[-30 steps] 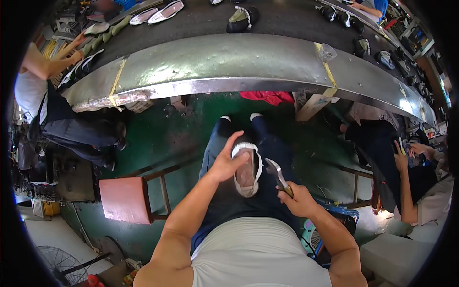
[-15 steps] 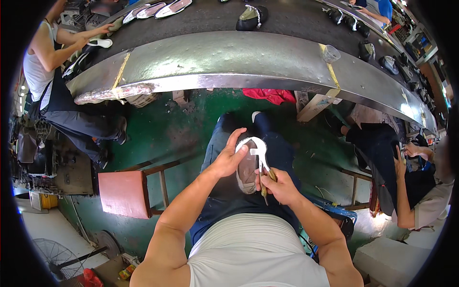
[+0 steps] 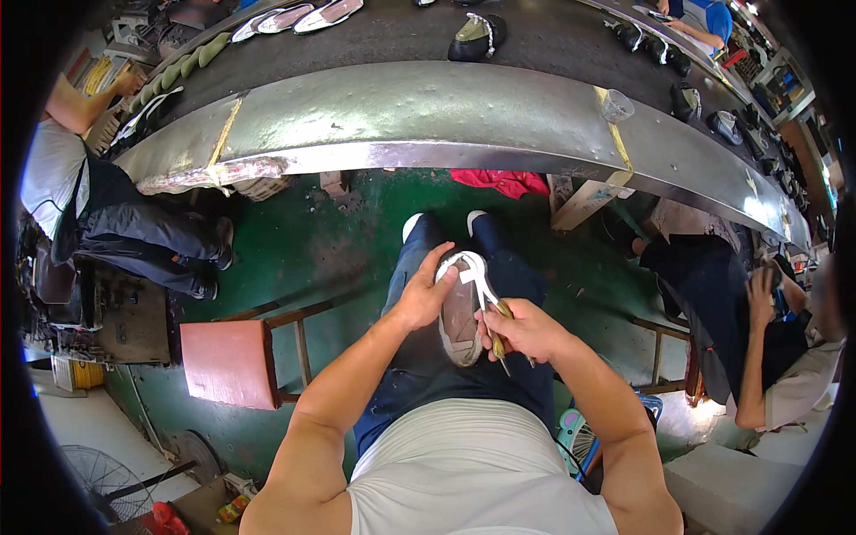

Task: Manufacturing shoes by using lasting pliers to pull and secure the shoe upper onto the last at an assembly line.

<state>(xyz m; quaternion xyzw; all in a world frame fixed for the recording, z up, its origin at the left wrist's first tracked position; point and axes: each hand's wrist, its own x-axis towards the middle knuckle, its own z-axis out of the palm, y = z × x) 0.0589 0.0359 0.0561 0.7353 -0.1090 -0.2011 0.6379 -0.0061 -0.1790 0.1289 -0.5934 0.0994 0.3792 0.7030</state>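
Note:
Sole side up over my lap lies a shoe [image 3: 459, 323], with a brown-grey bottom and a whitish edge around its toe. My left hand [image 3: 423, 299] is wrapped round the toe end from the left side, thumb on top. In my right hand [image 3: 528, 330] is a pair of pincers [image 3: 497, 344] with yellowish-brown handles, the fingers closed about them. The pale head of the pincers lies over the white edge at the toe. Exactly what the jaws grip is too small to tell.
Ahead runs a metal-edged conveyor bench [image 3: 383, 107] with a dark belt; a dark shoe [image 3: 475, 37] and white-edged shoes [image 3: 328, 13] sit on it. A clear plastic cup [image 3: 616, 105] stands on the rim. A pink-topped stool [image 3: 229, 364] is at left. People work on both sides.
The pincers have turned slightly, and their handles show at a different angle. The person at left has drawn back from the shoes on the belt. My left foot shows more.

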